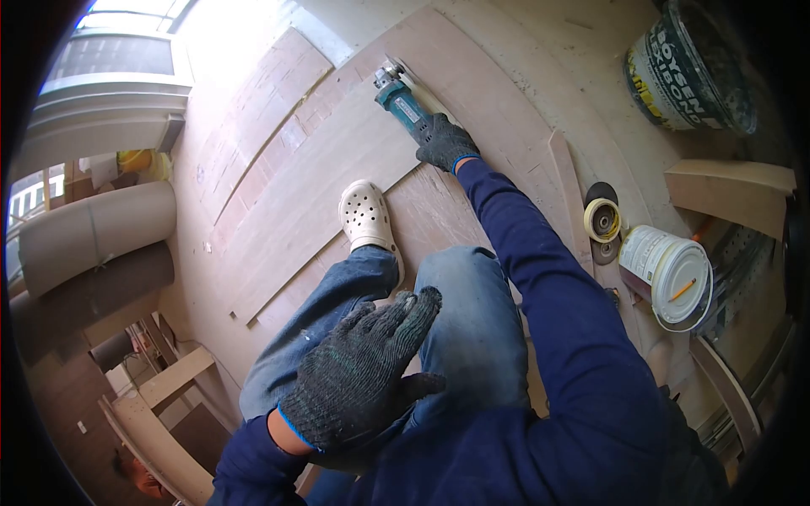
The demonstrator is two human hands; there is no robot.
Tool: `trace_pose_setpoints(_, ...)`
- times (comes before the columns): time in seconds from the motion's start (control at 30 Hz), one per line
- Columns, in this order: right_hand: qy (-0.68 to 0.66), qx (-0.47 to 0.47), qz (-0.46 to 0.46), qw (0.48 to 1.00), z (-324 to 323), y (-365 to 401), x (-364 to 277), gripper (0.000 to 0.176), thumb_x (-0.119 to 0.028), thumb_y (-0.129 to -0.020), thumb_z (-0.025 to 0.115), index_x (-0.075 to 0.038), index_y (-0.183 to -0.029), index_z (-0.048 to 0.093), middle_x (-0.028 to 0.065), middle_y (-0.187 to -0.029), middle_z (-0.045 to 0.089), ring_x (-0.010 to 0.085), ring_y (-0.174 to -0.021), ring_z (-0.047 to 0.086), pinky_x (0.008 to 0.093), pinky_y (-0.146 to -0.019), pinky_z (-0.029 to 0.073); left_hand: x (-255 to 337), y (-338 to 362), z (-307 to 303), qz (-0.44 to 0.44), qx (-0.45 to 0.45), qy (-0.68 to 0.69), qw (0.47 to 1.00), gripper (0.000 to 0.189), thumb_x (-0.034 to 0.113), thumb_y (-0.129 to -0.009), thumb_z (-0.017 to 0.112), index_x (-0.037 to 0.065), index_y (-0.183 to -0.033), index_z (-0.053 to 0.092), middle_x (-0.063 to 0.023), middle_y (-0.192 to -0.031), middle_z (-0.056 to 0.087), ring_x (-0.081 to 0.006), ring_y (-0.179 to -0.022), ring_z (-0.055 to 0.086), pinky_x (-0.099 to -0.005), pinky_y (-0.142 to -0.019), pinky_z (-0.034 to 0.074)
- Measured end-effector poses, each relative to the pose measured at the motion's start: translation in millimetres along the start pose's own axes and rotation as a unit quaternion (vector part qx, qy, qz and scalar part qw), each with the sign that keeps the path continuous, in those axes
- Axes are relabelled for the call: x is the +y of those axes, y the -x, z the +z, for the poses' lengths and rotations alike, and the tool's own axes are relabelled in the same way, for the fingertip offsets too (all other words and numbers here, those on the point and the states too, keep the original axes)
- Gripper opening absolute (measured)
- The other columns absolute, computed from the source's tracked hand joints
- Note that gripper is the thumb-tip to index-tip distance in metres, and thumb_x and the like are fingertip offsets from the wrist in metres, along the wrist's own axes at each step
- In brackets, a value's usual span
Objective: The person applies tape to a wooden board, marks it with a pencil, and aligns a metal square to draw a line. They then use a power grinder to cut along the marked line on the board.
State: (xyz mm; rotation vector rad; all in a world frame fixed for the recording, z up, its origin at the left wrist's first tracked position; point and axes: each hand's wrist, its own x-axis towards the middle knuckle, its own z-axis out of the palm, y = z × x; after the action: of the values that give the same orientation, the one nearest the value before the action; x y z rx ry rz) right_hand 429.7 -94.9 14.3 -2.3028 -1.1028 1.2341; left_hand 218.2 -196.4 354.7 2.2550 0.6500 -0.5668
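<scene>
My right hand, in a dark knitted glove, is wrapped round the rear of a teal angle grinder. The grinder's metal head points away from me, at the far end of a long pale plank. Over my lap, my left hand wears a matching glove with a blue cuff. Its fingers are stretched out and hold nothing, with the thumb apart, close above my jeans. My foot in a cream clog presses on the plank.
A paint pail with a pencil on its lid stands at right, beside a tape roll and dark discs. Farther back is a large tub. A curved wood strip lies near my right arm. Rolled sheets sit at left.
</scene>
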Motion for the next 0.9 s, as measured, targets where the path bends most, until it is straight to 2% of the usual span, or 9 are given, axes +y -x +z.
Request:
trace_pose_setpoints(0.13,0.01,0.0,-0.011,1.0,-5,0,-4,0.072,-0.032,-0.071,0.075,-0.006,-0.131,0.044,0.0224,-0.127,0.061,0.0378,-0.12,0.061,0.0471,-0.101,0.049,-2,1,3,0.001,0.004,-0.001,1.0,0.086,0.038,-0.077,0.082,0.004,-0.146,0.043,-0.0198,-0.14,0.055,-0.0362,-0.129,0.054,-0.0447,-0.11,0.042)
trace_pose_setpoints(0.2,0.01,-0.006,-0.015,1.0,-2,-7,-4,0.073,-0.032,-0.071,0.075,-0.006,-0.131,0.044,0.0226,-0.127,0.061,0.0378,-0.12,0.06,0.0472,-0.101,0.049,-6,2,7,0.017,0.014,0.017,1.0,0.08,0.037,-0.084,0.075,0.004,-0.147,0.04,-0.0269,-0.133,0.055,-0.0422,-0.126,0.053,-0.0503,-0.111,0.038)
trace_pose_setpoints(0.3,0.008,0.02,-0.023,1.0,6,-22,-5,0.074,-0.03,-0.069,0.074,-0.005,-0.131,0.043,0.0252,-0.119,0.063,0.0392,-0.112,0.064,0.047,-0.096,0.051,-7,1,6,0.013,0.008,0.035,0.999,0.08,0.037,-0.084,0.075,0.004,-0.147,0.04,-0.0271,-0.133,0.055,-0.0416,-0.127,0.053,-0.0502,-0.111,0.038)
trace_pose_setpoints(0.53,0.008,0.005,-0.009,1.0,-1,-22,-10,0.073,-0.031,-0.069,0.073,-0.006,-0.131,0.043,0.0248,-0.119,0.064,0.0375,-0.111,0.065,0.0462,-0.095,0.052,-3,0,3,0.011,0.008,0.039,0.999,0.08,0.035,-0.083,0.076,0.003,-0.147,0.04,-0.0263,-0.133,0.055,-0.041,-0.126,0.053,-0.0496,-0.11,0.039)
trace_pose_setpoints(0.6,-0.009,-0.011,-0.012,1.0,-1,-15,-6,0.074,-0.031,-0.069,0.073,-0.006,-0.132,0.042,0.0246,-0.119,0.063,0.0379,-0.112,0.064,0.0464,-0.095,0.051,-4,-1,4,-0.001,0.001,0.004,1.0,0.088,0.038,-0.076,0.082,0.003,-0.146,0.042,-0.0202,-0.141,0.053,-0.0376,-0.129,0.053,-0.0449,-0.109,0.043)
trace_pose_setpoints(0.9,0.021,0.005,-0.011,1.0,3,5,13,0.074,-0.031,-0.07,0.076,-0.007,-0.132,0.043,0.0257,-0.125,0.061,0.0397,-0.117,0.061,0.047,-0.1,0.05,0,-2,2,-0.015,0.001,0.004,1.0,0.085,0.039,-0.078,0.081,0.003,-0.146,0.042,-0.0209,-0.138,0.056,-0.0377,-0.127,0.055,-0.0451,-0.108,0.044)
